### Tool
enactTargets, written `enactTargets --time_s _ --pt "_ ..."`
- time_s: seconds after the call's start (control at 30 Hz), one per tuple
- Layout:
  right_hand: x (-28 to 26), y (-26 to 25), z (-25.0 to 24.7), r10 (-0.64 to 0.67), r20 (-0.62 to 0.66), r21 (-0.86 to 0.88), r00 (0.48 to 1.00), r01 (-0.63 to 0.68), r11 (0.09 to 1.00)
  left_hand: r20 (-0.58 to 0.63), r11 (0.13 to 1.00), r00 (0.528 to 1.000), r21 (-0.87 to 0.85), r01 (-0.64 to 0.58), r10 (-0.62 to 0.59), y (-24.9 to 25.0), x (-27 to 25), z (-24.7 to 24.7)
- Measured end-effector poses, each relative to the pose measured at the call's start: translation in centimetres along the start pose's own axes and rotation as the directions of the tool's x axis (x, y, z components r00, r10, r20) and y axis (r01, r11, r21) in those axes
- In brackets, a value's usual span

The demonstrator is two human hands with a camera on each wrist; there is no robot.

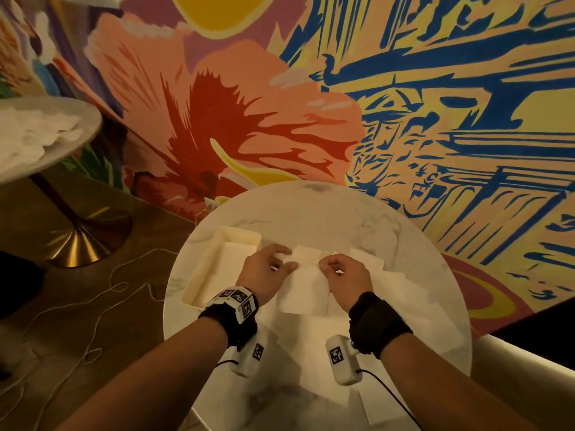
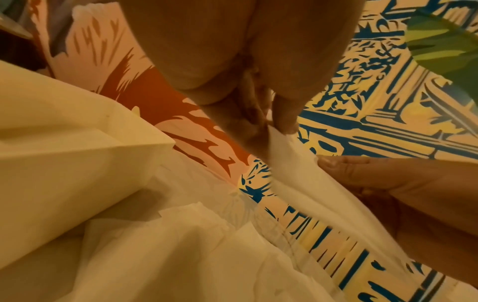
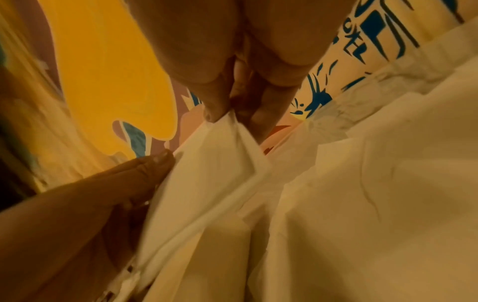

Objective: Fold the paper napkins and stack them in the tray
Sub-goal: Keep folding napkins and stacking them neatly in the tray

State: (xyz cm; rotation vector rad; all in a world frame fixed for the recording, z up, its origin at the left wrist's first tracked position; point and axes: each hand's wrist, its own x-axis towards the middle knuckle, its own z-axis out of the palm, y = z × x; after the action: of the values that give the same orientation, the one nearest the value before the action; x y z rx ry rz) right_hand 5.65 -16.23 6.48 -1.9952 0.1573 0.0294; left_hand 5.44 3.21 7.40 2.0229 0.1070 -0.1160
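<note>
Round marble surface (image 1: 357, 219), mural behind: fold in progress.
Left hand (image 1: 264, 275) and right hand (image 1: 345, 275) pinched white paper napkin (image 1: 306, 293); corners should be matched before creasing.

We see a round white marble-topped table (image 1: 357, 213). On it lie a cream rectangular tray (image 1: 205, 275) at the left and loose white paper napkins (image 1: 401, 293) spread toward the right and near edge.

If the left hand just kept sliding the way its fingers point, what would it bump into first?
Probably the right hand. The left hand points across the napkin that both hands pinch, and the right hand's fingertips sit just beyond its own. The tray lies on its other side. Depth is hard to judge.
</note>
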Motion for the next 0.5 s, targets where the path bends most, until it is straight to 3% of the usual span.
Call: enactTargets --time_s 0.13,0.23,0.37,0.5 --pt "0.5 -0.2 1.1 0.09 -0.008 0.157 0.996 -0.088 0.984 0.109 0.999 0.993 0.028 0.039 -0.042 -0.8 0.0 -0.8" --pt "0.2 -0.6 2.3 0.171 0.15 0.282 0.974 -0.208 0.937 0.079 0.998 0.997 -0.061 0.025 -0.02 -1.1 -0.1 -1.4" --pt "-0.4 -1.2 3.9 0.133 0.268 0.235 0.954 -0.198 0.952 0.007 0.993 1.0 -0.112 0.025 -0.025 -1.8 0.6 -2.5" --pt "0.0 -1.3 5.0 0.144 0.218 0.202 0.965 -0.189 0.961 -0.041 0.996 0.999 -0.089 0.022 -0.025 -2.6 1.0 -4.2"
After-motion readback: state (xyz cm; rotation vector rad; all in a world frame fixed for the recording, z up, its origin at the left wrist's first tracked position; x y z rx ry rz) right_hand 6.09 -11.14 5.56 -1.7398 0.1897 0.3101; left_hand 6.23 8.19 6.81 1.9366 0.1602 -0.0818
